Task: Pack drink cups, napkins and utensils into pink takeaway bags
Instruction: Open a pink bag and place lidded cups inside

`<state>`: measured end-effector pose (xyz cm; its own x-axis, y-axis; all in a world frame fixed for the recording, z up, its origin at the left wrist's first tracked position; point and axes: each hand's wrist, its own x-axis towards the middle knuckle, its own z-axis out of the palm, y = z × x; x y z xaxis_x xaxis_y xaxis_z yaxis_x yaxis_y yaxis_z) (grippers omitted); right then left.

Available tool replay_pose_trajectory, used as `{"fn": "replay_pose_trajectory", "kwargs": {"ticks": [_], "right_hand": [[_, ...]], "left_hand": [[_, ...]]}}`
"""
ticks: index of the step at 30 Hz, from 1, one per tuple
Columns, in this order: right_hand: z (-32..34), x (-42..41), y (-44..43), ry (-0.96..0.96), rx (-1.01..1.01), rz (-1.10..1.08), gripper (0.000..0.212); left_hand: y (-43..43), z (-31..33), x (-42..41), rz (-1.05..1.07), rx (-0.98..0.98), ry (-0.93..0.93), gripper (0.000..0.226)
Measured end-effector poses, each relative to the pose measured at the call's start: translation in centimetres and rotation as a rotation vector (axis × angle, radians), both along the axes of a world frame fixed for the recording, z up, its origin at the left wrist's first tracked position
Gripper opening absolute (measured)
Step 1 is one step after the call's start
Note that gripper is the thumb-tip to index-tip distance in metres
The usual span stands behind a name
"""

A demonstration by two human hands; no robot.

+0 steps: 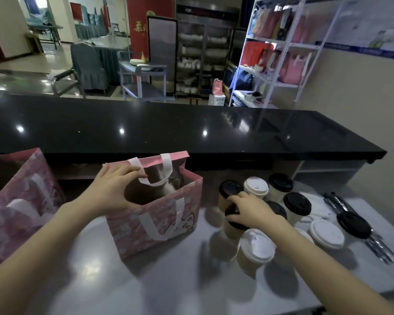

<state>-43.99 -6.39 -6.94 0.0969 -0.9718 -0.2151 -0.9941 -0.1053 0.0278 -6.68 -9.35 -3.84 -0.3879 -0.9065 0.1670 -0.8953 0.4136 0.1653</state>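
A pink takeaway bag [159, 223] with white handles stands open on the grey table [168, 280]. My left hand [114, 189] grips its left rim and holds the mouth apart. To the right stand several paper cups with black or white lids. My right hand [250, 210] is closed over the black lid of a brown cup [233, 230] at the front of the group. A white-lidded cup [255, 248] stands just in front of it. Black-wrapped utensils [373, 237] lie at the far right. A second pink bag [16, 208] stands at the left.
A black glossy counter [168, 128] runs across behind the table. White napkins [314, 214] lie among the cups on the right. A white metal shelf [282, 53] with pink and red bags stands at the back right.
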Motion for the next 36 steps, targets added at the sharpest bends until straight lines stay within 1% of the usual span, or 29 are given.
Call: {"fn": "replay_pose_trajectory", "kwargs": {"ticks": [2,4,6,10,14,16,18,21,24,26,28,31,34,36], "right_hand": [[-1.6,-0.2,0.1,0.057,0.082,-0.027,0.067],[-2.6,-0.3,-0.2,0.063,0.065,-0.050,0.069],[-2.9,-0.3,-0.5,0.048,0.026,-0.042,0.066],[-3.3,-0.5,-0.5,-0.069,0.027,0.018,0.063],[-2.3,-0.4,0.1,-0.178,0.001,0.027,0.068],[-0.3,-0.1,0.1,-0.206,-0.025,0.041,0.073],[3.3,0.1,-0.1,-0.214,-0.081,0.080,0.075],[9.9,0.7,-0.2,-0.212,-0.231,0.173,0.074],[15.3,2.9,0.3,-0.318,-0.356,0.267,0.073],[16.9,5.4,0.3,-0.394,-0.374,0.355,0.073],[16.7,8.4,-0.3,-0.412,-0.300,0.438,0.074],[13.3,12.6,-1.7,-0.361,-0.145,0.506,0.075],[8.9,14.8,-2.9,-0.341,-0.063,0.523,0.075],[6.5,15.2,-3.5,-0.350,-0.047,0.504,0.076]], "left_hand": [[0.5,-0.4,-0.3,0.027,-0.001,-0.040,0.091],[1.0,-0.5,-0.7,0.055,-0.012,-0.050,0.096],[1.3,-0.5,-1.0,0.084,-0.028,-0.072,0.098],[1.6,-0.5,-1.3,0.139,0.029,-0.107,0.102],[1.6,-0.7,-1.4,0.109,0.053,-0.113,0.104],[1.6,-0.8,-1.4,0.098,0.046,-0.115,0.104],[1.6,-1.0,-1.2,0.093,0.050,-0.118,0.104],[1.6,-1.3,-1.3,0.086,0.051,-0.117,0.107],[1.8,-1.6,-1.4,0.089,0.042,-0.123,0.111],[2.0,-1.6,-1.6,0.089,0.036,-0.117,0.113],[2.3,-1.5,-1.9,0.086,0.026,-0.104,0.114],[3.0,-1.2,-2.2,0.083,0.007,-0.077,0.118],[3.7,-1.0,-2.0,0.091,-0.011,-0.092,0.119],[4.2,-1.0,-1.7,0.087,-0.016,-0.118,0.120]]}}
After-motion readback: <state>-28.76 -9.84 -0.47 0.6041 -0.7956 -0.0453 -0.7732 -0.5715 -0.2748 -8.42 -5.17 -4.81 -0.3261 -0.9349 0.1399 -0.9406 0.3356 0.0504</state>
